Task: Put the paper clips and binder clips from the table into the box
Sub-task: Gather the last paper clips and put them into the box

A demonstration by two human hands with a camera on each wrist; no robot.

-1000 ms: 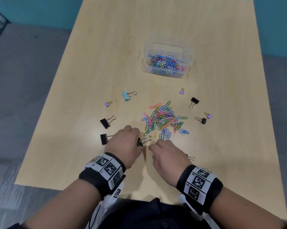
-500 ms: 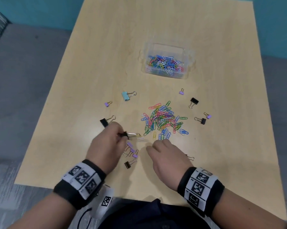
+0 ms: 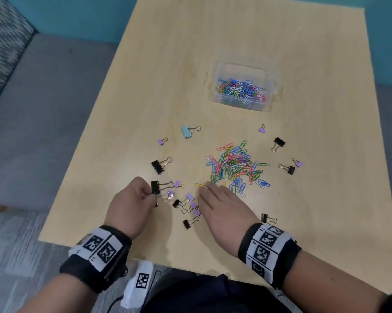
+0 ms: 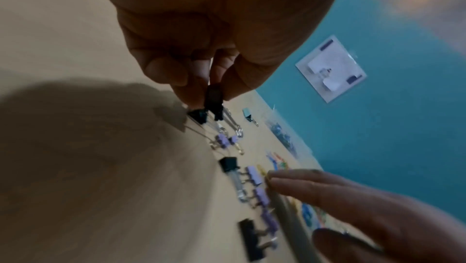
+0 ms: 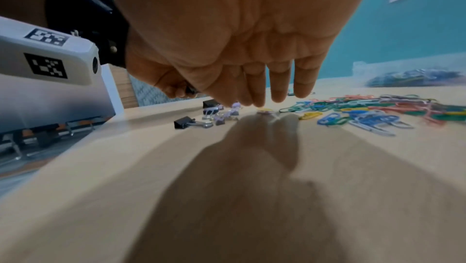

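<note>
While pinching a black binder clip (image 3: 155, 187), left hand (image 3: 131, 205) curled; right hand (image 3: 222, 206) flat, fingers (image 5: 279, 82) straight.

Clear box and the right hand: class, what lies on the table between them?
In the head view, the loose pile of coloured paper clips lies between the clear box and the right hand; beyond it, bare table.

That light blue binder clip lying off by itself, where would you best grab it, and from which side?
Probably from above, pinching the blue binder clip across its blue body. It lies flat on the table with its wire handles pointing right; the body is the bulkier part, and nothing crowds it.
</note>
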